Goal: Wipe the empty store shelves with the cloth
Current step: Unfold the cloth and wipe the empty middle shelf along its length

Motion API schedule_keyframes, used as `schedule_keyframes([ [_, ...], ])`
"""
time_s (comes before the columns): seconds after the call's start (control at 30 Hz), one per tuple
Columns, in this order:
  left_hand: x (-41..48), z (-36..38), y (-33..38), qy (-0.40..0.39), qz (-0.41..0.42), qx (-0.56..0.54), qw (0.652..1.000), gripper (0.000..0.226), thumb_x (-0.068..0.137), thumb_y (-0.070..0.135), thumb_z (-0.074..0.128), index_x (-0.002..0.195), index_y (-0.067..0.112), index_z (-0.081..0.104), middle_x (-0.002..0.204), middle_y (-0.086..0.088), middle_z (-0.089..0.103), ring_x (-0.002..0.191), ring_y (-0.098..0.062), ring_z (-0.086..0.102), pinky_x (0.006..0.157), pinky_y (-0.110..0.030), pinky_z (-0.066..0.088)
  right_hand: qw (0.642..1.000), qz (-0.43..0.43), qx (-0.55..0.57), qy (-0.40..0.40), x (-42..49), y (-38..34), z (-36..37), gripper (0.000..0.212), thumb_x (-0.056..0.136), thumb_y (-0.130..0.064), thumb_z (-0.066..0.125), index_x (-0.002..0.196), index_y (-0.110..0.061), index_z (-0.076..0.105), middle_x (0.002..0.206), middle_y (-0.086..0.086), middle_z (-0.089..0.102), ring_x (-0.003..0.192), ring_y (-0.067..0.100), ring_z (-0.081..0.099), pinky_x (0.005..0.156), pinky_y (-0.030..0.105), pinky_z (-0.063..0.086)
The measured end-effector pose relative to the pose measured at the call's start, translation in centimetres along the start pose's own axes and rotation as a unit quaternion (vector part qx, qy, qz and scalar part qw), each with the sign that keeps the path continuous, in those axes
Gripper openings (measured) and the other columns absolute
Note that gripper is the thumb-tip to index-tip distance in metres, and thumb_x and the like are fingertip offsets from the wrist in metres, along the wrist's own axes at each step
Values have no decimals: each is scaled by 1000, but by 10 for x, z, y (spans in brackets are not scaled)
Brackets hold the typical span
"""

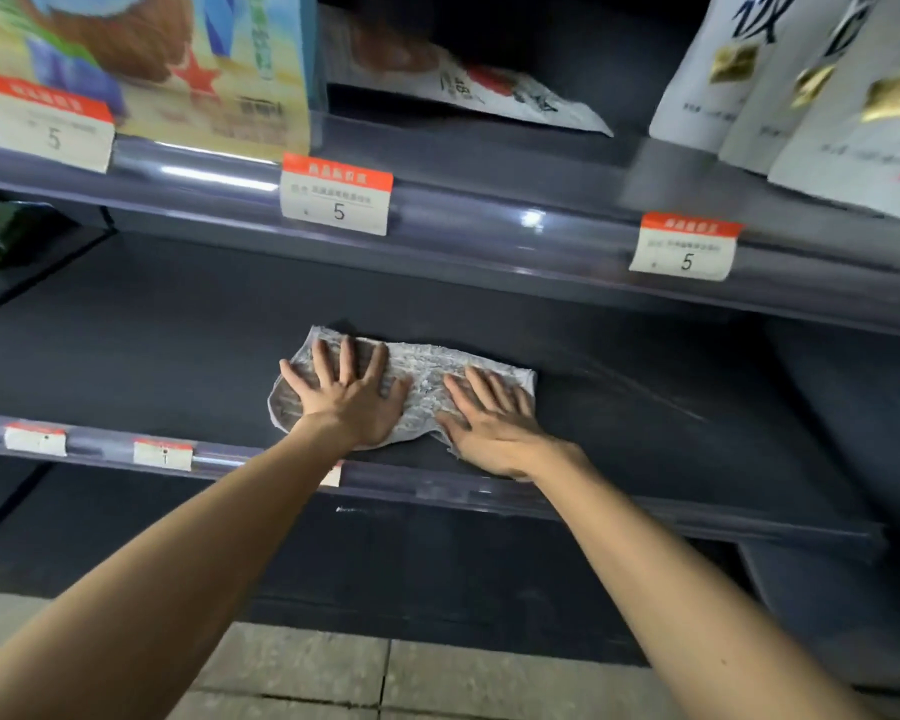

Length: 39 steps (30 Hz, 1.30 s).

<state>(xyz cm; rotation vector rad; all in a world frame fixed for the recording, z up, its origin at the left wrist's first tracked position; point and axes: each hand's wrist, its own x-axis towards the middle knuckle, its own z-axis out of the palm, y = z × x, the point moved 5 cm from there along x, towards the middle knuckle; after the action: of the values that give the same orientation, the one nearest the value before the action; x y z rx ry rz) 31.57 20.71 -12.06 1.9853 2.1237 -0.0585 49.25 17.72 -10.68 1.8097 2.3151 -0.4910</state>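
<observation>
A grey-white cloth (423, 376) lies spread flat on the dark empty middle shelf (152, 345), near its front edge. My left hand (349, 394) presses flat on the cloth's left half with fingers spread. My right hand (492, 423) presses flat on the cloth's right half, its heel past the cloth's near edge. Neither hand grips the cloth; both palms rest on top of it.
The shelf above carries a colourful box (178, 65), a flat packet (479, 90) and white bags (801, 85), with price tags (336, 194) on its front rail. A lower dark shelf (437, 563) and tiled floor (385, 678) lie below. Green items (6, 231) sit at far left.
</observation>
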Motion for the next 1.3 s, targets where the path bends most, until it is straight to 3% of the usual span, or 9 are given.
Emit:
schedule_keyframes([
  [0.2, -17, 11, 36, -1, 5, 7, 1000, 76, 87, 76, -2, 153, 41, -15, 163, -1, -22, 147, -37, -24, 106, -75, -16, 999, -8, 20, -42, -33, 43, 8, 61, 99, -62, 11, 152, -43, -13, 158, -12, -29, 143, 9, -32, 117, 39, -20],
  [0.7, 89, -9, 71, 60, -7, 11, 998, 77, 87, 77, 8, 155, 41, 2, 166, 0, -6, 151, -34, -10, 113, -68, -7, 999, -21, -3, 47, 70, 96, -35, 61, 99, -61, 11, 155, -39, -1, 164, -7, -14, 150, 14, -16, 120, 42, -12],
  [0.97, 150, -17, 126, 64, 9, 11, 998, 75, 90, 73, 11, 156, 37, 5, 166, -8, -4, 150, -38, -11, 111, -69, -7, 996, 41, -17, 82, 120, 148, -61, 60, 99, -58, 11, 154, -39, 3, 165, -8, -9, 151, 13, -10, 121, 40, -7],
  [1.17, 140, -16, 133, 64, 10, 11, 998, 73, 91, 72, 10, 155, 36, 12, 165, -11, 5, 151, -33, -4, 113, -67, -5, 995, 60, -27, 80, 118, 153, -60, 61, 98, -58, 12, 155, -36, 3, 165, -6, -8, 151, 15, -9, 121, 41, -6],
  [1.3, 104, -11, 121, 43, 0, 12, 999, 74, 90, 73, 9, 155, 37, 10, 166, -8, 1, 151, -33, -8, 112, -67, -9, 997, 28, -15, 76, 85, 137, -50, 61, 99, -57, 14, 156, -35, 3, 165, -5, -9, 151, 15, -11, 120, 41, -8],
])
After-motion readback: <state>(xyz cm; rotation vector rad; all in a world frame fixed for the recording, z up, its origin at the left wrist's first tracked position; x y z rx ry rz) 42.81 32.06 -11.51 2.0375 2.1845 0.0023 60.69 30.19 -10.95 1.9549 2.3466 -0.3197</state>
